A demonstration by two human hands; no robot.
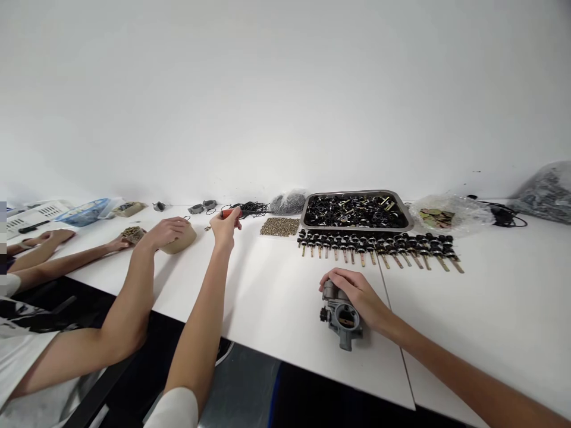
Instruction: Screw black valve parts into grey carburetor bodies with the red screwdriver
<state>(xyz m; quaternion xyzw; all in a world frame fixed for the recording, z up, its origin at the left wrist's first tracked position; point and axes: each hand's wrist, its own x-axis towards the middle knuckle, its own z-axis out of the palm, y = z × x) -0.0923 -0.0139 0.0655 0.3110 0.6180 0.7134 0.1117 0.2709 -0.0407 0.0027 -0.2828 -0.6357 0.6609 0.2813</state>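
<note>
My left hand (226,227) is closed around the red handle of a screwdriver (232,212), held above the table's back part. On the right, my right hand (352,292) grips the top of a grey metal carburetor (341,321), which rests on the white table with its round bore facing up toward me. Beyond that hand lies a long row of small black and brass parts (379,246). Behind the row stands a metal tray (413,226) full of similar black parts. A patch of small brass pieces (279,226) lies left of the tray.
At the left, another person's hand (167,233) is over a beige bowl (181,241); further hands reach in beyond. Plastic bags of parts (288,203), a bag with brass-coloured discs (455,215) and black cables (511,215) lie along the wall. A seam crosses the table.
</note>
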